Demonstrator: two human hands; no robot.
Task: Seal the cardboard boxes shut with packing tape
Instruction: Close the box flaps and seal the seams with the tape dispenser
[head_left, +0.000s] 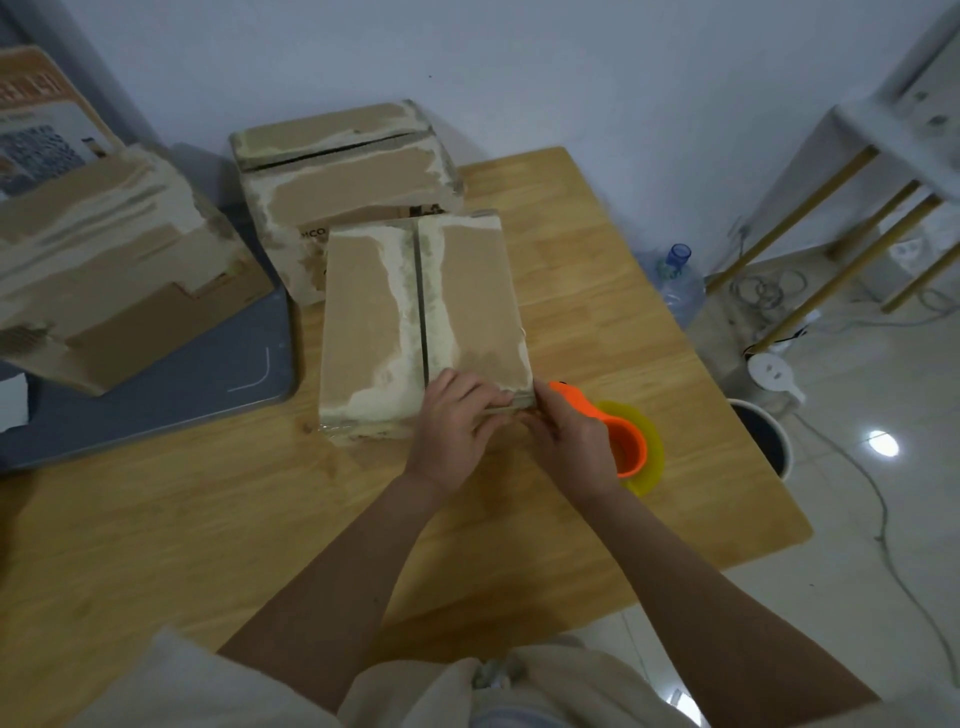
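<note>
The left hand (457, 415) presses flat on the near right corner of the cardboard box (423, 322). The right hand (569, 441), just beside it, grips the orange tape dispenser (623, 441), seemingly pinching tape at that corner. The box's open seam runs straight away across the counter (623, 322).

Person's arms and clothing, head view.
Bare forearms lead to left hand (454, 426) and right hand (569, 444); a pale, cream-coloured garment (208, 686) lies at 6 o'clock.

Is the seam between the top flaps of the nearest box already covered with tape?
No: on the nearest box the dark seam between the flaps lies bare along the top.
</note>
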